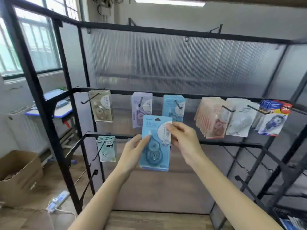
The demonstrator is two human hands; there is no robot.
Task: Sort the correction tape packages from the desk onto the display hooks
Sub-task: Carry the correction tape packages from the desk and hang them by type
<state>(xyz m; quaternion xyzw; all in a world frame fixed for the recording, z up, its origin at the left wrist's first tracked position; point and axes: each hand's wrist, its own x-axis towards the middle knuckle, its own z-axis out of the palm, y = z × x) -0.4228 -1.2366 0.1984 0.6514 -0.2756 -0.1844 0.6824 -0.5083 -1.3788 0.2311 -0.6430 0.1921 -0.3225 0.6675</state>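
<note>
I hold a light blue correction tape package upright in front of the display rack. My left hand grips its left edge, thumb on the front. My right hand pinches its upper right edge. Just above and behind it, matching blue packages hang on a hook of the upper rail. On the same rail hang beige packages, purple packages, pink packages, white packages and dark blue packages. Green panda packages hang on the lower rail at the left.
The black metal rack has bare hooks low on the right and at the lower left. A cardboard box and a power strip lie on the floor at the left. A small blue desk stands behind the rack's left side.
</note>
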